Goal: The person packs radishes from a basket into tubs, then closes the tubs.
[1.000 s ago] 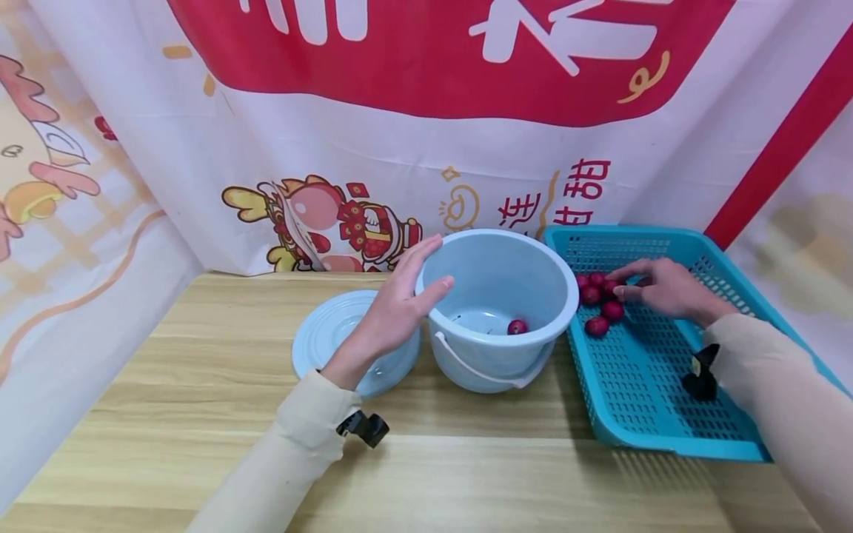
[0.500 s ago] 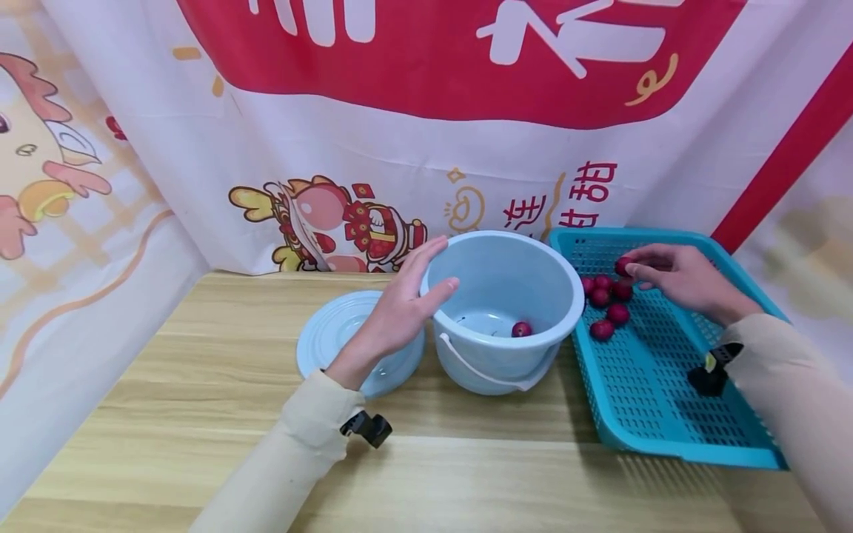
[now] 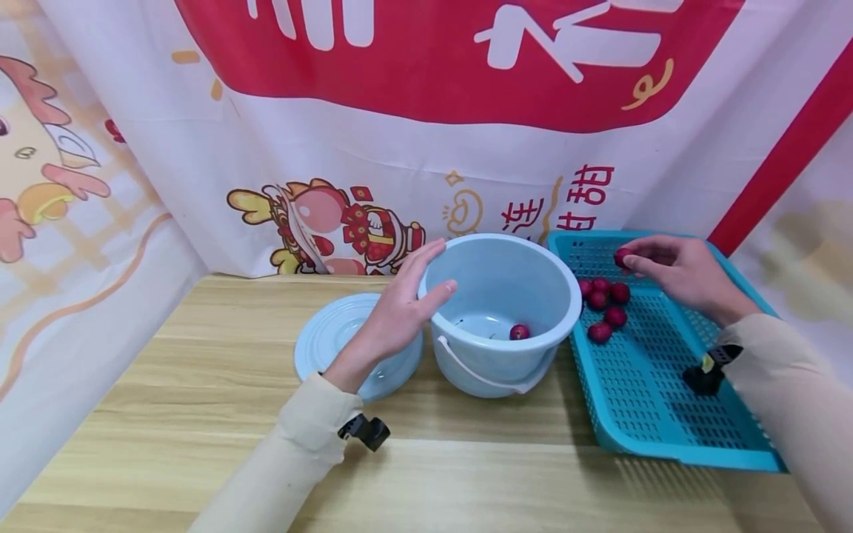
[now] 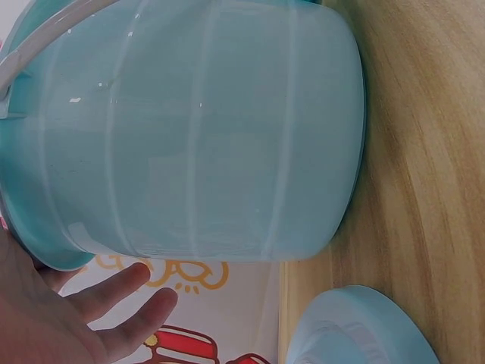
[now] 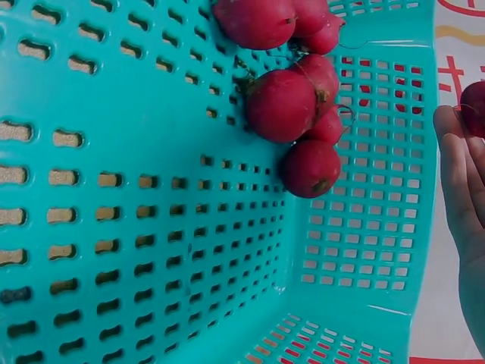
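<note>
My right hand (image 3: 686,274) pinches a red radish (image 3: 623,257) between thumb and fingers, raised over the back of the turquoise basket (image 3: 640,444). In the right wrist view that radish (image 5: 475,110) shows at the right edge, past the basket wall. Several more radishes (image 5: 280,106) lie clustered on the mesh floor. A light blue bucket (image 3: 489,366) stands upright left of the basket, one radish (image 3: 520,332) on its bottom. At the bucket's left rim rests my left hand (image 3: 403,307), its fingers straight and spread in the left wrist view (image 4: 114,303).
Left of the bucket, the round blue lid (image 3: 320,337) lies on the wooden table (image 3: 220,385), partly under my left forearm. The bucket's pale handle (image 3: 480,379) hangs down in front. A printed cloth (image 3: 373,155) hangs close behind everything.
My right hand has picked a radish from the cluster in the basket and lifted it up and toward the back. The left hand stays at the bucket's rim.
</note>
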{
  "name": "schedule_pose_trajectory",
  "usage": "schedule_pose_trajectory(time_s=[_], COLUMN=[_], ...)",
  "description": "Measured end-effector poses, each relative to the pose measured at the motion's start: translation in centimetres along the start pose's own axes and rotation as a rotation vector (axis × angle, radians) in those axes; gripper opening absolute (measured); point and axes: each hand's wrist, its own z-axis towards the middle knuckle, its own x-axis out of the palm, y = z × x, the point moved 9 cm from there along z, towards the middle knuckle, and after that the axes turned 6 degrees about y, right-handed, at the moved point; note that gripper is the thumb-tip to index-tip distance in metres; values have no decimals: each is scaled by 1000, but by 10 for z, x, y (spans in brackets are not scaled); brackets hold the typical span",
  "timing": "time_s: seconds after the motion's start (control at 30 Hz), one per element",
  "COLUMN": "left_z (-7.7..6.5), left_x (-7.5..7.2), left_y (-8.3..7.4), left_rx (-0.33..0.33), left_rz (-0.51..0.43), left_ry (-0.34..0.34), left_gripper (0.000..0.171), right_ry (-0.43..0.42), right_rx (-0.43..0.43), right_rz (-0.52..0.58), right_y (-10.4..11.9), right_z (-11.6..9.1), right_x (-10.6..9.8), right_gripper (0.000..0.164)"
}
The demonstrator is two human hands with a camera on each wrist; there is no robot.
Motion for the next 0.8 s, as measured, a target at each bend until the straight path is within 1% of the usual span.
schedule_pose_trajectory(time_s=[0.17,0.27,0.37,0.47,0.6,0.7,0.8], left_z=[-1,0,3,2,0,0,1], left_x=[-1,0,3,3,0,0,0], left_y=[2,2,0,1,3,2,1], left_rx=[-8,-2,15,10,1,7,6], left_rz=[8,6,-4,-5,0,-2,-1], left_ry=[-10,-10,4,0,-15,-9,-8], left_gripper=[67,67,68,68,66,66,66], right_ry=[-30,-69,-103,-103,-109,-128,-130], right_rx=[-7,-28,-28,-23,-40,-45,-42], right_rz=[9,25,27,28,44,42,49], right_y=[4,6,7,8,14,16,18], right_z=[-1,-5,-10,-11,-10,-11,-12], right_x=[-5,-13,-21,-23,-22,-24,-26], right_gripper=[59,57,56,58,59,58,59])
